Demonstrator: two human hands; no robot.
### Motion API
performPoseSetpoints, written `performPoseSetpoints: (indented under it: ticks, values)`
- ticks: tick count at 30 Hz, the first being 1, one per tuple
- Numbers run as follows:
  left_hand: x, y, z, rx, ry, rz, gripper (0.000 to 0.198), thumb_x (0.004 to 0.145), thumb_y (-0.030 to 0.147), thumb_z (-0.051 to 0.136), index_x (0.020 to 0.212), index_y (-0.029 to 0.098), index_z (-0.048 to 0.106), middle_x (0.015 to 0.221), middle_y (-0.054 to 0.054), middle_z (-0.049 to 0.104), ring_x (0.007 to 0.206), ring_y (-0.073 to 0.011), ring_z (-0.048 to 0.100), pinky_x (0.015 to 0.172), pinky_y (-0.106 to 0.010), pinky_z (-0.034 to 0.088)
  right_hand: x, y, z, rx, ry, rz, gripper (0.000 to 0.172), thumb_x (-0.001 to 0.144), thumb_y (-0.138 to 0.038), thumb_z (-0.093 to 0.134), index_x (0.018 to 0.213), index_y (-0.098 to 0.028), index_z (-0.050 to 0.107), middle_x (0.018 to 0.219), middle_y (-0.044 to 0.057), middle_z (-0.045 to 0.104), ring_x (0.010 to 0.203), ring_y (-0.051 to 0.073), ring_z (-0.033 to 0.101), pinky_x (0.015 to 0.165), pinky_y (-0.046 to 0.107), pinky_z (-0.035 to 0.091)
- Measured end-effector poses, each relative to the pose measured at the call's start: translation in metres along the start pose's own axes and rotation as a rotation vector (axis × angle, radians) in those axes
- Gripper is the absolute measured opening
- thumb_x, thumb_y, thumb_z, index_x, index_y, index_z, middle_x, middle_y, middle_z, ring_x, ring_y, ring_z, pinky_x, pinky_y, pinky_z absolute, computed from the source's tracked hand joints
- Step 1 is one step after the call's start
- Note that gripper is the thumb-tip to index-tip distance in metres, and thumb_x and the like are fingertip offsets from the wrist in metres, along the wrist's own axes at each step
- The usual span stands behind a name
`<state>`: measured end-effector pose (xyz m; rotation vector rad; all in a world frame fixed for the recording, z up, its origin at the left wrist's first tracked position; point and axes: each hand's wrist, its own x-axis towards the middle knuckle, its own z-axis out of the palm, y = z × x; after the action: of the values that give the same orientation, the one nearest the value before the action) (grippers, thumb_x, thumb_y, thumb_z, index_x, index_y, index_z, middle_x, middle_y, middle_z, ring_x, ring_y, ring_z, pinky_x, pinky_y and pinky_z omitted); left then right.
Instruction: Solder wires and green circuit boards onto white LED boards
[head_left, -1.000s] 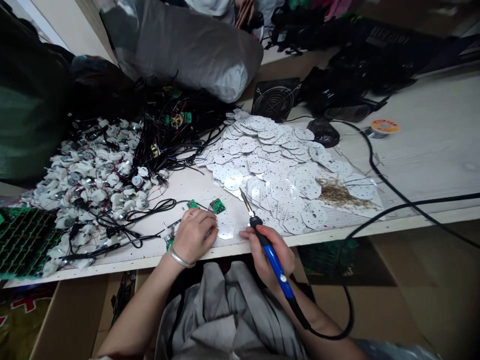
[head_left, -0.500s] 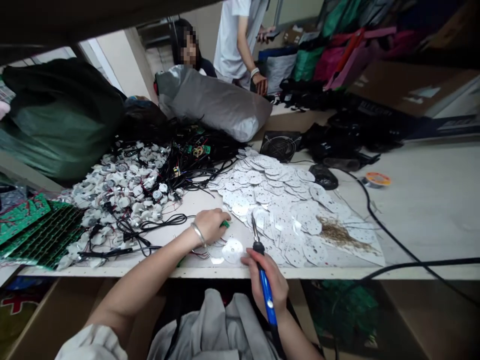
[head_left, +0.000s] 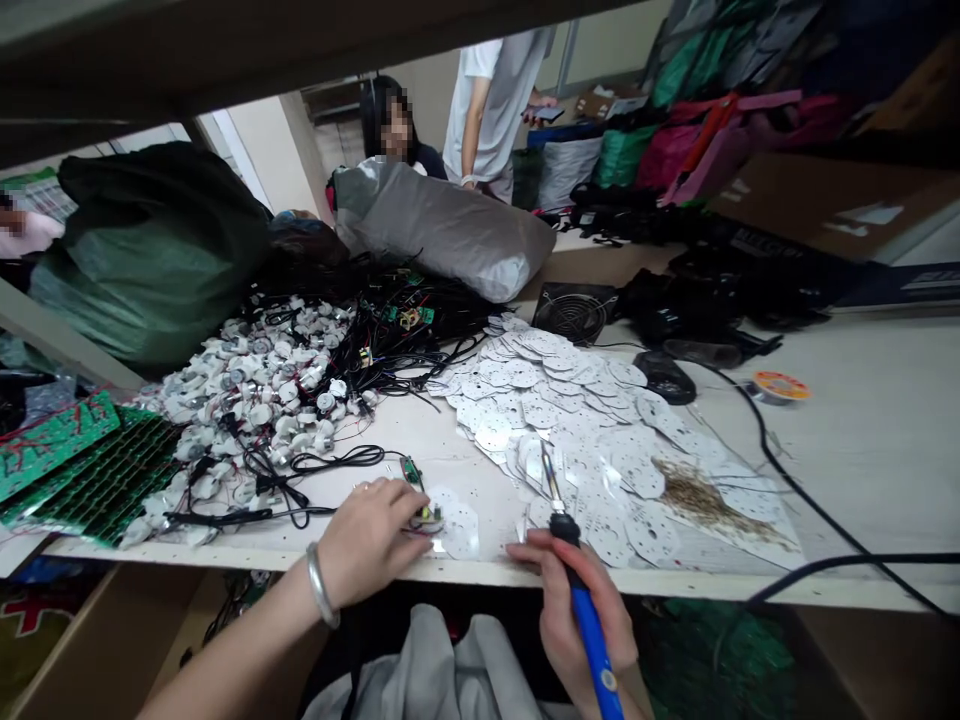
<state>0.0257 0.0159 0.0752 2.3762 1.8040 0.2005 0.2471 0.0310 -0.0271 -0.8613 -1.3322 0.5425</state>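
at the lower left we see green circuit boards (head_left: 52,445) lying at the edge of the white bench (head_left: 862,480), with a dark green sack (head_left: 150,265) at the upper left. just right of them spreads a heap of small white round parts (head_left: 259,400) trailing wires, and behind it sits a tangle of black wires (head_left: 420,335).

at the lower middle, our left hand (head_left: 367,540), wearing a metal bangle (head_left: 319,588), is closed, its fingertips (head_left: 405,512) pinching a small green board (head_left: 429,515) against the edge of a white perforated disc (head_left: 461,530). a second small board (head_left: 410,470) lies just above them, joined to a thin wire.

right of that, our right hand (head_left: 555,620) grips the blue handle of a soldering iron (head_left: 592,640), its tip raised over the edge of a heap of white perforated discs (head_left: 555,400) and apart from the pinched board. a scatter of brown debris (head_left: 697,495) lies on the heap's right side, and a reel of solder (head_left: 780,387) sits further right.

we judge the step in hand to be positioning the board on the disc; the next move calls for a steady pinch and the iron's tip brought across to the joint.
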Motion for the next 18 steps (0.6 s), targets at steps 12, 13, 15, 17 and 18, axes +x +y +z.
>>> performPoseSetpoints:
  ticks: [12, 13, 15, 17, 18]
  values:
    - [0.169, 0.016, 0.017, 0.072, -0.093, -0.022, 0.040, 0.079, 0.038, 0.066, 0.111, 0.013, 0.062, 0.112, -0.017, 0.062, 0.106, -0.0334, 0.060, 0.085, -0.044, 0.052, 0.016, 0.011, 0.004, -0.158, 0.069, 0.016, 0.016, 0.090, -0.013, 0.052, 0.103, -0.019, 0.058, 0.071, 0.000, 0.066, 0.057, 0.014, 0.065, 0.064, 0.033, 0.056]
    - [0.171, 0.018, 0.021, 0.069, -0.106, -0.029, 0.041, 0.076, 0.037, 0.069, 0.109, 0.014, 0.063, 0.112, -0.017, 0.061, 0.105, -0.0336, 0.060, 0.083, -0.043, 0.052, 0.017, 0.008, 0.003, -0.155, 0.052, 0.003, 0.016, 0.090, -0.013, 0.052, 0.103, -0.020, 0.058, 0.069, 0.000, 0.065, 0.058, 0.015, 0.066, 0.063, 0.032, 0.056]
    - [0.173, 0.017, 0.026, 0.055, -0.114, -0.046, 0.034, 0.075, 0.034, 0.069, 0.104, 0.016, 0.065, 0.110, -0.014, 0.060, 0.101, -0.0305, 0.062, 0.082, -0.039, 0.053, 0.020, 0.004, 0.003, -0.149, 0.029, -0.029, 0.017, 0.089, -0.012, 0.052, 0.103, -0.021, 0.059, 0.066, -0.001, 0.064, 0.061, 0.016, 0.067, 0.060, 0.030, 0.056]
    - [0.170, 0.012, 0.028, 0.035, -0.093, -0.064, 0.024, 0.078, 0.030, 0.066, 0.099, 0.019, 0.067, 0.107, -0.010, 0.061, 0.096, -0.0255, 0.064, 0.081, -0.035, 0.053, 0.021, 0.001, 0.003, -0.142, 0.040, -0.044, 0.019, 0.088, -0.012, 0.053, 0.103, -0.021, 0.059, 0.066, 0.000, 0.065, 0.061, 0.016, 0.066, 0.058, 0.029, 0.056]
    - [0.168, 0.010, 0.029, 0.025, -0.075, -0.070, 0.020, 0.079, 0.029, 0.064, 0.097, 0.020, 0.067, 0.107, -0.009, 0.061, 0.095, -0.0235, 0.064, 0.082, -0.033, 0.052, 0.022, 0.001, 0.003, -0.138, 0.044, -0.045, 0.019, 0.088, -0.012, 0.053, 0.103, -0.022, 0.059, 0.067, 0.000, 0.065, 0.060, 0.016, 0.066, 0.058, 0.029, 0.056]
